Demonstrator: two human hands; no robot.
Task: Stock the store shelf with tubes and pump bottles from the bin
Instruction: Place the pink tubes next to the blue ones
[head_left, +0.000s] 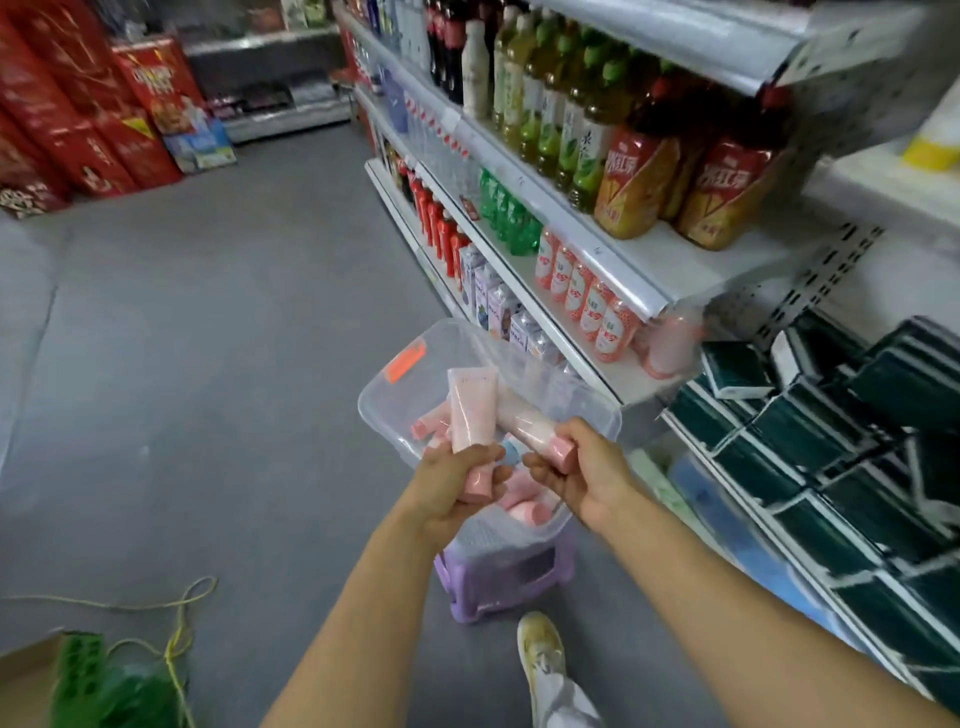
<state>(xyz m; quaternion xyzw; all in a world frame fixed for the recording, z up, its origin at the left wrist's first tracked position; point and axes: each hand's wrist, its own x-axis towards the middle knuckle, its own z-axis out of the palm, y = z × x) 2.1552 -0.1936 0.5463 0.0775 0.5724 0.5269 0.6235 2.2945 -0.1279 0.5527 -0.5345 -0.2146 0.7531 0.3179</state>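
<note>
A clear plastic bin (384, 395) stands on a purple stool (498, 587) in the aisle, with several pink tubes (524, 506) lying inside. My left hand (447, 486) grips one pink tube (470, 410) near its cap, held upright over the bin. My right hand (576, 470) grips a second pink tube (524, 421) by its cap end, tilted up to the left. The store shelf (613, 275) runs along the right, packed with drink bottles and cartons.
Dark green packs (841, 415) fill the lower shelf at right. Red boxes (78, 114) are stacked at far left. A yellow cord (176, 623), a cardboard box and a green bag lie on the grey floor at bottom left. My shoe (540, 654) stands beside the stool.
</note>
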